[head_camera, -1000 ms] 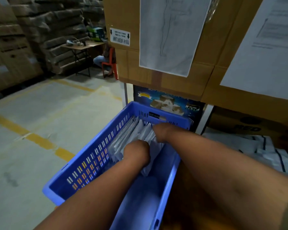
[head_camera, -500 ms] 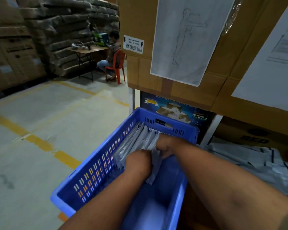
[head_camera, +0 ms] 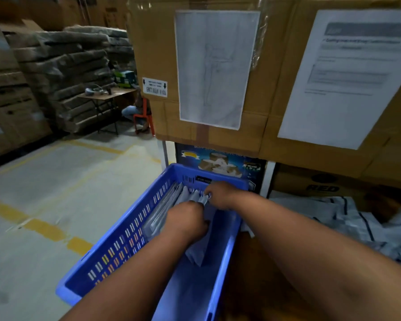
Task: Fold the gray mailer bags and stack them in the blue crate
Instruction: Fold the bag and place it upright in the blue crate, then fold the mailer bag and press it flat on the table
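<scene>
only "red" reads on a carton (head_camera: 323, 187); both hands (head_camera: 186, 222) (head_camera: 220, 195) pinch folded mailers (head_camera: 171, 205) in the crate (head_camera: 125, 239).

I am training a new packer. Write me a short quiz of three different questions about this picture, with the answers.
1. True or false: both hands are inside the blue crate.
2. Multiple choice: the folded gray mailer bags in the crate are A) lying flat in a pile, B) standing on edge in a row at the far end, C) hanging over the rim.
3. Short answer: where are the unfolded mailer bags waiting?

Key
1. True: the left hand and the right hand both reach among the folded bags.
2. B.
3. On the surface to the right of the crate.
</scene>
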`<state>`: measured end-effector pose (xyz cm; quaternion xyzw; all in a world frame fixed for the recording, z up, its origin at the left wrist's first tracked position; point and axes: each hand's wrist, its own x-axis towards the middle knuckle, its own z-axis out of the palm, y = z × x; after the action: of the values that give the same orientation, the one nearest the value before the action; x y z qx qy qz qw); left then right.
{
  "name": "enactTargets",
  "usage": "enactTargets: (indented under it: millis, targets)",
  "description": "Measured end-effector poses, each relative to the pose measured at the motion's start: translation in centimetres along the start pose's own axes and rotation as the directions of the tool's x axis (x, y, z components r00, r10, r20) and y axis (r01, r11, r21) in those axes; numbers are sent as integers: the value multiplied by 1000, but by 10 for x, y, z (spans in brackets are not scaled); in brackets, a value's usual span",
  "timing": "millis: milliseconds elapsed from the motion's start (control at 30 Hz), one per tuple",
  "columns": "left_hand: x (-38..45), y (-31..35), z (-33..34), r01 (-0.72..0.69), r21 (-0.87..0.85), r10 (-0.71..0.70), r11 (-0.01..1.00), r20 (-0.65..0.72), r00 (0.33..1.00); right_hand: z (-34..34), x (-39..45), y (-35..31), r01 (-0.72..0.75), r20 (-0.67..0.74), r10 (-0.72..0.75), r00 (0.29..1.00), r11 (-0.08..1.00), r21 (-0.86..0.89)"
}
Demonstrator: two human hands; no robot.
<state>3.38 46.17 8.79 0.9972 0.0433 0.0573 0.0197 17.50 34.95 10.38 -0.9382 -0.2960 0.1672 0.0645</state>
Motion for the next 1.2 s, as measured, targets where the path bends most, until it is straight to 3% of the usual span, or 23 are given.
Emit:
enactTargets:
  millis: [67, 167, 267, 433, 633, 900, 1000, 1200]
  targets:
    - [5, 16, -14, -70, 28, 71, 997, -31, 997, -14, -28, 8, 39, -40, -40, 998, 999, -35]
    - [9, 50, -31, -255, 119, 259, 960, -19, 966, -25, -82, 33, 118, -205, -178, 962, 954, -276]
    - [4, 99, -38, -326, 152, 328, 933, 14, 945, -13, -148, 80, 32, -291, -115, 950, 961, -275]
    - [-9, 179, -11, -396, 136, 374, 908, 163, 913, 48, -244, 176, -251, -225, 231, 947, 966, -62]
    - [-46, 259, 56, -510, 109, 449, 853, 344, 825, 129, -345, 252, -429, -131, 422, 897, 903, -27]
    - [-119, 337, 130, -642, -1, 567, 766, 470, 676, 211, -432, 293, -521, 6, 521, 853, 853, 27]
    - [-135, 353, 137, -627, 1, 549, 779, 482, 683, 237, -451, 298, -504, 45, 503, 863, 863, 30]
    - [-142, 374, 132, -617, -39, 570, 786, 431, 700, 241, -469, 312, -467, -56, 480, 875, 870, 157]
